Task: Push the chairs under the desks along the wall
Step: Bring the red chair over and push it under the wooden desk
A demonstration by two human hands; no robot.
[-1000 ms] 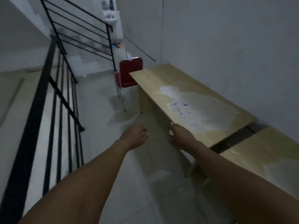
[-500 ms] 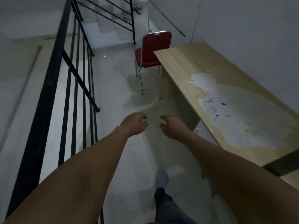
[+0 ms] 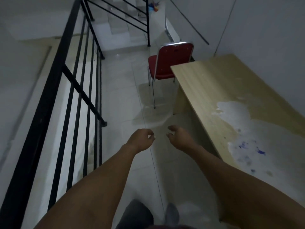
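Note:
A red chair (image 3: 171, 61) with chrome legs stands on the tiled floor at the far end of a light wooden desk (image 3: 219, 96), its back towards me and partly behind the desk's corner. The desk runs along the right wall and has a worn white patch with blue marks. My left hand (image 3: 140, 140) and my right hand (image 3: 180, 138) are stretched out in front of me over the floor, well short of the chair. Both have loosely curled fingers and hold nothing.
A black metal railing (image 3: 69, 90) lines the left side over a stairwell. Stairs with another black rail (image 3: 125, 15) rise at the back. The tiled aisle (image 3: 125, 90) runs between railing and desk. My leg and sock (image 3: 171, 214) show at the bottom.
I have walked forward along the desk towards the red chair, which is nearer now. My right hand has come off the desk edge and both hands hang out in front.

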